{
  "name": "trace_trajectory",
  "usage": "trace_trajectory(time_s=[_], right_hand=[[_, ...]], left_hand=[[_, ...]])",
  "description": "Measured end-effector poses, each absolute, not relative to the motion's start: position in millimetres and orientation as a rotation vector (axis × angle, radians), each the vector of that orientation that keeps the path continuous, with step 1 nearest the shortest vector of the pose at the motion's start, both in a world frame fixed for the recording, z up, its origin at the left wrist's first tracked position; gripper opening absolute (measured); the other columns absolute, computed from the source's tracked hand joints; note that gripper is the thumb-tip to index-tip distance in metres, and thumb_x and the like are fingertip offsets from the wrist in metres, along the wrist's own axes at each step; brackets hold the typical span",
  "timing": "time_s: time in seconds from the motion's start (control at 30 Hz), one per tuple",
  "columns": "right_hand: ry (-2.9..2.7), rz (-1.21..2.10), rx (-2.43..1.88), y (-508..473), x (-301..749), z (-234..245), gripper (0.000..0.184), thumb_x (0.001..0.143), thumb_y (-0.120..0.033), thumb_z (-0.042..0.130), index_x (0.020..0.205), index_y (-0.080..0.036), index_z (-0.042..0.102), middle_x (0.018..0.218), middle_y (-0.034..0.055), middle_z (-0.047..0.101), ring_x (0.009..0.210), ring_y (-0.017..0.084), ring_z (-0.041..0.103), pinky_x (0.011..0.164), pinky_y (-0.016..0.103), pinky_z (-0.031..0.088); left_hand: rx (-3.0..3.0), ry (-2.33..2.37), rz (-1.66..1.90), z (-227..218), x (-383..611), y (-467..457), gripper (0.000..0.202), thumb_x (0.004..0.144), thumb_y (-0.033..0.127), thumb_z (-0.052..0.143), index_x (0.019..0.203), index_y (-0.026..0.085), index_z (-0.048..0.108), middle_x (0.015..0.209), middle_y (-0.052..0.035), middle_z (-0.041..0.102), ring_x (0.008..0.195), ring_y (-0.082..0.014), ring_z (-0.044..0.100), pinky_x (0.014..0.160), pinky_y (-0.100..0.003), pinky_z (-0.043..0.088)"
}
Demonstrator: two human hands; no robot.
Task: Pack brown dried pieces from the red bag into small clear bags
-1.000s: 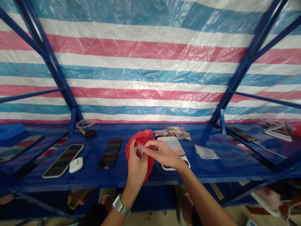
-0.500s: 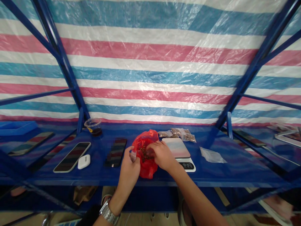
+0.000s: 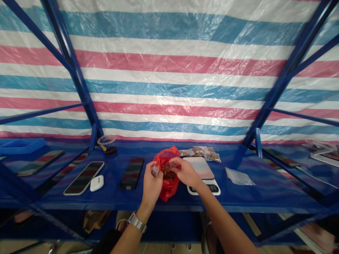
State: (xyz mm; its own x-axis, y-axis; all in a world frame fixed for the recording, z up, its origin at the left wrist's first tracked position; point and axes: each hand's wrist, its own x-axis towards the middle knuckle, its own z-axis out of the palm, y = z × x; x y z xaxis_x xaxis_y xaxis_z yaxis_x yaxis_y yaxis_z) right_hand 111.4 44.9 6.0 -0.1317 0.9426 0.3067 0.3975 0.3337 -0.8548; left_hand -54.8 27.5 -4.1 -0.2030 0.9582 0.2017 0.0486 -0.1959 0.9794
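Note:
A red plastic bag [image 3: 169, 188] stands with its mouth spread, holding brown dried bits [image 3: 167, 173]. My left hand [image 3: 153, 181] is closed at the bag's left side, pinching a small crumpled clear plastic bag [image 3: 155, 170]. Over the mouth of the red bag, my right hand [image 3: 185, 173] grips what looks like a small clear cup [image 3: 169, 165], tilted among the bits. Whether the cup contains anything is too small to tell. A white digital scale [image 3: 200, 167] with a bare metal plate sits just right of my right hand.
Several filled clear packets [image 3: 208, 153] lie behind the scale, and flat clear bags [image 3: 239, 176] to its right. Leftward are a black phone [image 3: 132, 173], a white earbud case [image 3: 96, 183], another phone [image 3: 84, 178] and a cup of dark liquid [image 3: 108, 145]. Blue posts [image 3: 87, 95] frame the shelf.
My right hand has lifted slightly out of the red bag, and the small clear cup now shows in its fingers. My left hand has shifted a little right.

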Motion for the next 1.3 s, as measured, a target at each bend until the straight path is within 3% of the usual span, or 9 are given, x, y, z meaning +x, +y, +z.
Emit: trace_trajectory(time_s=[0.17, 0.33, 0.53, 0.8, 1.03, 1.17, 1.23, 1.3], right_hand=[[-1.663, 0.725, -1.130, 39, 115, 28, 0.025, 0.083, -0.016, 0.062, 0.107, -0.019, 0.067, 0.110, 0.0074, 0.074, 0.104, 0.022, 0.069, 0.099, 0.040, 0.050], [-1.864, 0.545, -1.030, 25, 100, 45, 0.029, 0.083, -0.005, 0.062, 0.105, -0.021, 0.070, 0.107, 0.0043, 0.074, 0.103, 0.021, 0.067, 0.097, 0.038, 0.050], [-2.037, 0.253, -0.917, 19, 97, 48, 0.039, 0.088, 0.002, 0.053, 0.109, -0.026, 0.071, 0.119, 0.0049, 0.071, 0.113, 0.022, 0.063, 0.103, 0.042, 0.049], [-1.853, 0.319, -1.040, 29, 104, 37, 0.033, 0.088, -0.004, 0.062, 0.112, -0.024, 0.071, 0.117, 0.0063, 0.072, 0.114, 0.022, 0.064, 0.106, 0.041, 0.048], [-1.859, 0.377, -1.079, 29, 95, 29, 0.032, 0.091, -0.013, 0.063, 0.121, -0.024, 0.069, 0.129, 0.0085, 0.067, 0.121, 0.023, 0.061, 0.110, 0.041, 0.045], [-1.862, 0.550, -0.957, 10, 79, 47, 0.021, 0.091, -0.022, 0.068, 0.112, -0.025, 0.069, 0.111, 0.0037, 0.071, 0.096, 0.018, 0.066, 0.088, 0.031, 0.052], [-1.890, 0.600, -0.965, 4, 74, 52, 0.010, 0.090, -0.022, 0.069, 0.100, -0.024, 0.070, 0.100, 0.0009, 0.072, 0.083, 0.016, 0.065, 0.077, 0.027, 0.051], [-1.871, 0.566, -1.011, 3, 74, 54, 0.006, 0.091, -0.020, 0.065, 0.091, -0.023, 0.069, 0.093, -0.0002, 0.072, 0.081, 0.015, 0.065, 0.076, 0.027, 0.048]], left_hand=[[1.582, 1.372, 1.390, -5, -54, 27, 0.023, 0.085, 0.027, 0.060, 0.107, 0.020, 0.062, 0.089, -0.0023, 0.071, 0.078, -0.0188, 0.067, 0.075, -0.030, 0.050], [1.659, 1.354, 1.334, -2, -52, 25, 0.021, 0.088, 0.025, 0.057, 0.109, 0.022, 0.062, 0.096, -0.0032, 0.074, 0.084, -0.0204, 0.070, 0.076, -0.030, 0.049], [1.680, 1.333, 1.392, 2, -48, 26, 0.026, 0.085, 0.020, 0.059, 0.111, 0.022, 0.062, 0.098, -0.0046, 0.075, 0.085, -0.0217, 0.071, 0.075, -0.030, 0.050], [1.693, 1.364, 1.439, -12, -50, 33, 0.024, 0.088, 0.024, 0.059, 0.111, 0.021, 0.062, 0.096, -0.0047, 0.070, 0.086, -0.0207, 0.067, 0.081, -0.034, 0.052], [1.662, 1.427, 1.675, -12, -58, 40, 0.039, 0.086, 0.018, 0.059, 0.125, 0.021, 0.056, 0.106, -0.0076, 0.064, 0.097, -0.0226, 0.061, 0.091, -0.041, 0.051], [1.825, 1.430, 1.726, -6, -64, 37, 0.064, 0.079, 0.008, 0.057, 0.140, 0.022, 0.049, 0.115, -0.0098, 0.060, 0.109, -0.0262, 0.053, 0.097, -0.044, 0.048], [1.916, 1.419, 1.693, -4, -64, 35, 0.067, 0.080, 0.007, 0.056, 0.144, 0.022, 0.046, 0.114, -0.0098, 0.060, 0.109, -0.0270, 0.049, 0.097, -0.044, 0.047], [1.960, 1.440, 1.653, -3, -61, 32, 0.067, 0.083, 0.008, 0.056, 0.147, 0.023, 0.044, 0.116, -0.0105, 0.059, 0.110, -0.0277, 0.047, 0.098, -0.045, 0.047]])
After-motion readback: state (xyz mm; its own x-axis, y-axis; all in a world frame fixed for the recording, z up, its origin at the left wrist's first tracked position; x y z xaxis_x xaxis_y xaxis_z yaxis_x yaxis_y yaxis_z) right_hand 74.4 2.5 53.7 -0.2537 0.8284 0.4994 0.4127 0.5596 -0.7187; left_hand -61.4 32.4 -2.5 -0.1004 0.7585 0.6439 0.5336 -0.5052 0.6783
